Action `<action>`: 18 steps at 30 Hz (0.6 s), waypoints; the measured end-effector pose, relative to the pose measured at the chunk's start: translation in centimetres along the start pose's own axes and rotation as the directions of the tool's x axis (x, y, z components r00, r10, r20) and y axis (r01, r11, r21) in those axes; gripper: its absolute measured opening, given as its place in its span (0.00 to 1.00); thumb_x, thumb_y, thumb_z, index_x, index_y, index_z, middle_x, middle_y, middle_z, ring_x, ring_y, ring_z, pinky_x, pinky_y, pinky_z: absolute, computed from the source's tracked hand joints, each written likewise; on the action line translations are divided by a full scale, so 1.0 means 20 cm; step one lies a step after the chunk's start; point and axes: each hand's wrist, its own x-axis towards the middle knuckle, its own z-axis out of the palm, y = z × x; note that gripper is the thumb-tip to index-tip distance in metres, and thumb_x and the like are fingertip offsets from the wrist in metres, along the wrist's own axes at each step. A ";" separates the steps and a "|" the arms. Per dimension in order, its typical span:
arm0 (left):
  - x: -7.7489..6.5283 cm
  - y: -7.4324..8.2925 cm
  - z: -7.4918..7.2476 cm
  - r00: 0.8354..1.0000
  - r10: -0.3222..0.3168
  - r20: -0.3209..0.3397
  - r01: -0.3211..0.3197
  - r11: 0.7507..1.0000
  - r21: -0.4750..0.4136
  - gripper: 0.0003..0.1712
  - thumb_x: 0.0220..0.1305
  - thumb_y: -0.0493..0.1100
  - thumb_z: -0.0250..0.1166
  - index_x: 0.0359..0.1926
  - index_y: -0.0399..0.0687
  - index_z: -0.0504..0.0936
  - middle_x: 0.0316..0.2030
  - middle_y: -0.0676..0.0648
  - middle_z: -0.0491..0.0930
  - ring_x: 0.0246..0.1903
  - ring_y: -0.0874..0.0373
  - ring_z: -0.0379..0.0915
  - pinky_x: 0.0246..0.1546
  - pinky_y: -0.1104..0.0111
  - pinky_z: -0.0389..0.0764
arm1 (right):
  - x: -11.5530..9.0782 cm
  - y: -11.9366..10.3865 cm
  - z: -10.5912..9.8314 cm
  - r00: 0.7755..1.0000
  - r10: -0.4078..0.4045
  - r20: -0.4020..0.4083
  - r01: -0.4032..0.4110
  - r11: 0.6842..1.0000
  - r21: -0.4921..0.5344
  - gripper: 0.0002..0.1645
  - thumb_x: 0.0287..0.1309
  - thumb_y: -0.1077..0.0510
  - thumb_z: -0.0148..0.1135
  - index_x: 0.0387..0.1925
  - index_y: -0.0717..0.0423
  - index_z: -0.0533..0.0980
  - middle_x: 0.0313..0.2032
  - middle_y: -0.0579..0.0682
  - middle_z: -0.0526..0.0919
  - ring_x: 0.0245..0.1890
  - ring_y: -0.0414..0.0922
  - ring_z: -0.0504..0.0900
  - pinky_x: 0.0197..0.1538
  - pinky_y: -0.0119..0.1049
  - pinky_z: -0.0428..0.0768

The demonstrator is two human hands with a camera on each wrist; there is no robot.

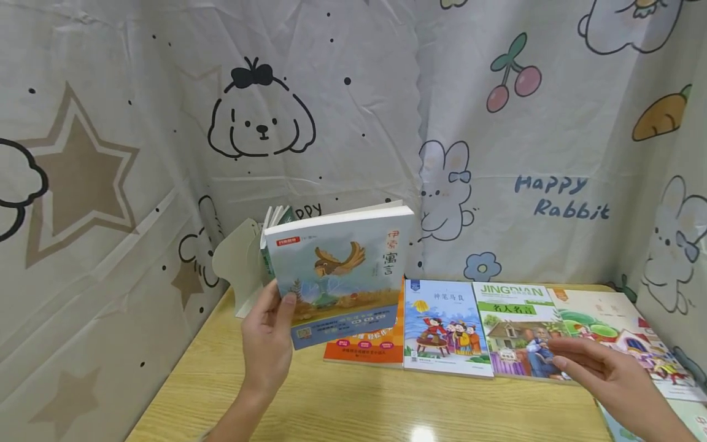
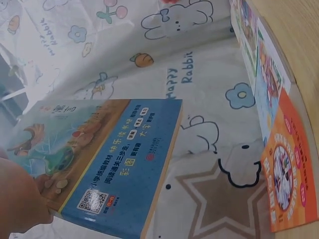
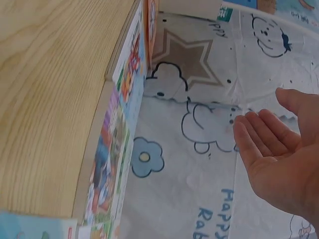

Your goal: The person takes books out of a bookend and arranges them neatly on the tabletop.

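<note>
My left hand (image 1: 269, 341) grips a blue-green book (image 1: 337, 276) by its lower left edge, thumb on the cover. The cover shows a brown bird and a blue lower band, and the book is raised above the table and slightly tilted. In the left wrist view the same book (image 2: 132, 154) stretches out from the left hand (image 2: 22, 199). My right hand (image 1: 613, 374) hovers over the books at the right, fingers loosely bent and holding nothing. The right wrist view shows that hand (image 3: 279, 154) with its palm turned up.
On the wooden table (image 1: 353, 405) lies a row of books: an orange one (image 1: 364, 353), a blue one (image 1: 444, 331), a green-white one (image 1: 521, 325) and a cream one (image 1: 613, 325). Another book (image 1: 615, 423) lies at front right. A cream bookend (image 1: 240, 264) stands behind the held book. Printed curtains surround the table.
</note>
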 end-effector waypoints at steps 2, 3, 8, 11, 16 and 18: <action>-0.01 0.00 0.01 1.000 -0.022 0.016 0.022 1.000 -0.013 0.19 0.74 0.27 0.52 0.63 0.27 0.72 0.49 0.47 0.81 0.48 0.58 0.78 0.47 0.74 0.79 | 0.01 -0.03 0.03 1.000 -0.029 0.001 0.029 0.999 0.024 0.22 0.70 0.57 0.61 0.59 0.67 0.76 0.53 0.59 0.82 0.43 0.25 0.80 0.39 0.28 0.83; -0.01 0.00 0.02 0.999 -0.032 0.022 0.032 0.999 -0.019 0.19 0.74 0.28 0.52 0.63 0.27 0.72 0.49 0.46 0.80 0.48 0.58 0.78 0.47 0.74 0.80 | 0.02 -0.05 0.04 0.999 -0.046 0.005 0.046 0.998 0.050 0.22 0.70 0.57 0.61 0.60 0.66 0.75 0.53 0.56 0.82 0.44 0.26 0.80 0.40 0.29 0.84; -0.04 0.01 0.06 0.992 -0.109 0.058 0.112 0.993 -0.046 0.19 0.75 0.29 0.52 0.63 0.28 0.73 0.49 0.43 0.80 0.48 0.57 0.79 0.46 0.71 0.81 | 0.04 -0.11 0.09 0.988 -0.157 0.010 0.153 0.976 0.152 0.22 0.69 0.61 0.61 0.62 0.63 0.74 0.51 0.37 0.82 0.48 0.30 0.81 0.43 0.28 0.83; -0.06 0.02 0.10 0.985 -0.146 0.093 0.153 0.986 -0.063 0.18 0.75 0.29 0.52 0.63 0.29 0.73 0.48 0.38 0.81 0.46 0.56 0.80 0.44 0.68 0.83 | 0.05 -0.17 0.12 0.978 -0.210 0.008 0.205 0.962 0.180 0.22 0.68 0.62 0.62 0.61 0.63 0.74 0.52 0.44 0.83 0.49 0.31 0.81 0.45 0.27 0.82; -0.08 0.03 0.16 0.973 -0.196 0.123 0.204 0.977 -0.056 0.18 0.75 0.30 0.53 0.61 0.29 0.74 0.46 0.37 0.81 0.43 0.57 0.81 0.42 0.68 0.83 | 0.08 -0.28 0.21 0.961 -0.272 0.045 0.250 0.928 0.277 0.23 0.68 0.64 0.61 0.62 0.67 0.72 0.55 0.63 0.80 0.52 0.32 0.80 0.49 0.28 0.81; -0.09 0.03 0.17 0.970 -0.210 0.125 0.218 0.974 -0.055 0.17 0.74 0.29 0.54 0.61 0.28 0.74 0.45 0.38 0.81 0.42 0.57 0.80 0.41 0.69 0.83 | 0.09 -0.32 0.26 0.956 -0.288 0.060 0.256 0.916 0.309 0.24 0.68 0.64 0.62 0.63 0.68 0.71 0.56 0.64 0.79 0.54 0.34 0.79 0.51 0.29 0.80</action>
